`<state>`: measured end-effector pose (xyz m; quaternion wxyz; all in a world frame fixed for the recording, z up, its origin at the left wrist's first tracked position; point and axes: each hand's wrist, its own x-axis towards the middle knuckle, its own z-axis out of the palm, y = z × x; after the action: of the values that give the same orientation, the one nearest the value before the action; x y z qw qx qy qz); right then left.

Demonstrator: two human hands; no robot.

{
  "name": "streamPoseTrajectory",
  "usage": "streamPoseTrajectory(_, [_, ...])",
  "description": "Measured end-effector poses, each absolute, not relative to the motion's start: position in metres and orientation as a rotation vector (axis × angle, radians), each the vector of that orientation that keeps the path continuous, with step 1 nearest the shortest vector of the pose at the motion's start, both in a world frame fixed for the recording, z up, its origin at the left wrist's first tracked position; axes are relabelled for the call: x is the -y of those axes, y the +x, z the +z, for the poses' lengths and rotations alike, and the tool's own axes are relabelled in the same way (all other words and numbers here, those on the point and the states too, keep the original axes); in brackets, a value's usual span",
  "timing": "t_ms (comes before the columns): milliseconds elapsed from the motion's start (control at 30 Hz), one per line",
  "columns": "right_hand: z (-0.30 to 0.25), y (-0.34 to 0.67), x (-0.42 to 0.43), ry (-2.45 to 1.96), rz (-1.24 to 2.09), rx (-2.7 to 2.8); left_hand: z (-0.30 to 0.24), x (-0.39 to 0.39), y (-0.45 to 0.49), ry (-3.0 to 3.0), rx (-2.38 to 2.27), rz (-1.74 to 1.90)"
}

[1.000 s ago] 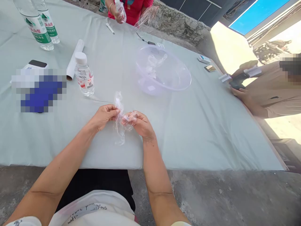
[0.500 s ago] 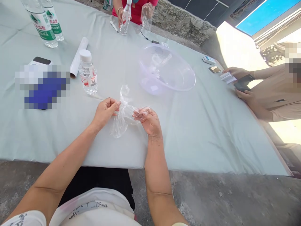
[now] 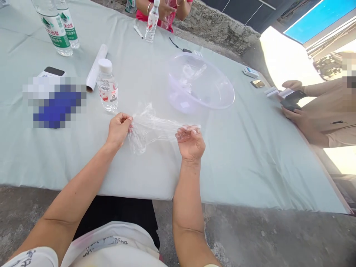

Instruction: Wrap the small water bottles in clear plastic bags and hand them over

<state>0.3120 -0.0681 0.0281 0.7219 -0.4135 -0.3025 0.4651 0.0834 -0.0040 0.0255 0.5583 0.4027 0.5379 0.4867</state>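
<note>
A crumpled sheet of clear plastic film (image 3: 152,128) is stretched between my two hands, just above the table's near side. My left hand (image 3: 119,129) pinches its left end between thumb and fingers. At the other end my right hand (image 3: 191,142), palm up, grips the gathered film, part of which lies over the fingers. A loose fold hangs beside the left hand. Behind that hand stands a small water bottle (image 3: 108,91) with a white cap. Beyond the film, to the right, sits a clear purplish plastic basin (image 3: 222,104) with crumpled clear plastic (image 3: 187,78) in it.
A white roll (image 3: 97,66) lies behind the bottle, and larger water bottles (image 3: 57,35) stand at the back left. Across the table are another bottle (image 3: 151,24), a pen (image 3: 138,32) and a person in red. At right, a person holds a dark phone-like object (image 3: 293,100).
My hands have moved apart, the right one going right and the left slightly left, pulling the bunched film out longer. The person in red has shifted their hands.
</note>
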Motion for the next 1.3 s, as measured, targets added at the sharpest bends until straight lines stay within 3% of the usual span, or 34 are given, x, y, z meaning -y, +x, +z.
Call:
streamPoseTrajectory(300, [0.025,0.349,0.068,-0.979,0.877,0.241,0.034,0.004,0.075,0.719,-0.772,1.014])
streamPoseTrajectory(500, [0.017,0.333,0.065,-1.28,1.486,0.649,0.045,0.009,0.07,0.897,-0.571,0.89])
streamPoseTrajectory(667, [0.02,0.303,0.072,-0.94,1.833,0.766,0.039,0.012,0.076,1.124,-0.602,0.704])
streamPoseTrajectory(1100, [0.02,0.309,0.061,-1.253,1.416,0.595,0.051,0.025,0.06,1.108,-1.253,0.81])
streamPoseTrajectory(1300, [0.024,0.284,0.069,-1.473,1.503,1.017,0.041,0.042,0.053,1.181,-1.351,0.758])
